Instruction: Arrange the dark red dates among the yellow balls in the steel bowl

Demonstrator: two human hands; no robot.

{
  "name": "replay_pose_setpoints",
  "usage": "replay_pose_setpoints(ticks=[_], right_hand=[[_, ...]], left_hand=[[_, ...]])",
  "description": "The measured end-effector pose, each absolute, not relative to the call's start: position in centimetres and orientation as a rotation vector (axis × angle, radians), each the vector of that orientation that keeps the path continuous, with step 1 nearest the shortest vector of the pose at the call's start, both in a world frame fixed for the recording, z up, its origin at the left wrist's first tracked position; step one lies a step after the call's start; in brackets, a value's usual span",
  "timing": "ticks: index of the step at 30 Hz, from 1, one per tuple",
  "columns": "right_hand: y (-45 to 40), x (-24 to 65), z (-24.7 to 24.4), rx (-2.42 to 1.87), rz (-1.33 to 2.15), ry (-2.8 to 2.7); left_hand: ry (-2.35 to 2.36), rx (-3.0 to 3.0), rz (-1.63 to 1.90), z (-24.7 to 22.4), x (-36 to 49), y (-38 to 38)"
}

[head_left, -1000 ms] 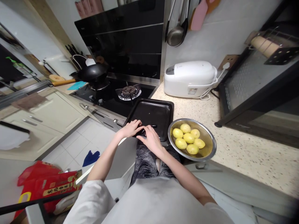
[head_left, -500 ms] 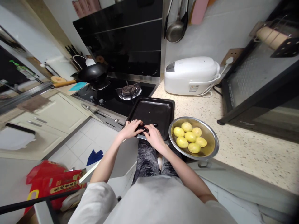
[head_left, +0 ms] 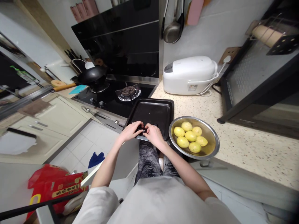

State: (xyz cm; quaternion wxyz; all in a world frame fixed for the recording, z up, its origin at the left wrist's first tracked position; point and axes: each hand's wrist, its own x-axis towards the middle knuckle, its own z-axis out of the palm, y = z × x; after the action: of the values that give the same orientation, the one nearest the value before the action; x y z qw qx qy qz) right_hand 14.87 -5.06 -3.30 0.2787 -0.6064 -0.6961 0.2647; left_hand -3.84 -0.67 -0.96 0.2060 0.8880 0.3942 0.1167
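Note:
My left hand [head_left: 131, 130] and my right hand [head_left: 153, 134] meet over the near edge of a black baking tray [head_left: 154, 109]. Both have curled fingers closed on a small dark object [head_left: 141, 128] between them. Against the black tray its kind cannot be made out, and the fingers hide much of it. To the right of my right hand stands a steel bowl [head_left: 212, 146] holding several yellow lemons [head_left: 190, 136].
Behind the tray is a gas stove [head_left: 128, 91] with a black wok [head_left: 92, 74] on its left side. A white appliance [head_left: 190, 74] sits on the speckled counter [head_left: 245, 149], left of a large dark oven [head_left: 257, 93]. A red bag [head_left: 58, 186] lies at lower left.
Fingers of both hands have curled in more and drawn closer together around the small dark object. The tray and the lemon bowl stay in place; the view has shifted slightly.

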Motion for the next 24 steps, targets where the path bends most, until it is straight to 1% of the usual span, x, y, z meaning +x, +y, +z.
replay_pose_setpoints(ticks=[6, 15, 24], right_hand=[[-5.2, 14.7, -2.9, -1.634, 0.700, -1.868], [-4.9, 14.0, -2.8, -1.685, 0.672, -1.853], [-5.3, 14.3, -2.7, -1.638, 0.674, -1.850]], left_hand=[[1.063, 2.457, 0.465, -1.1, -3.8, -0.9], [1.033, 2.411, 0.513, -1.6, -3.4, -0.7], [1.013, 2.384, 0.560, -2.1, -3.2, -0.5]])
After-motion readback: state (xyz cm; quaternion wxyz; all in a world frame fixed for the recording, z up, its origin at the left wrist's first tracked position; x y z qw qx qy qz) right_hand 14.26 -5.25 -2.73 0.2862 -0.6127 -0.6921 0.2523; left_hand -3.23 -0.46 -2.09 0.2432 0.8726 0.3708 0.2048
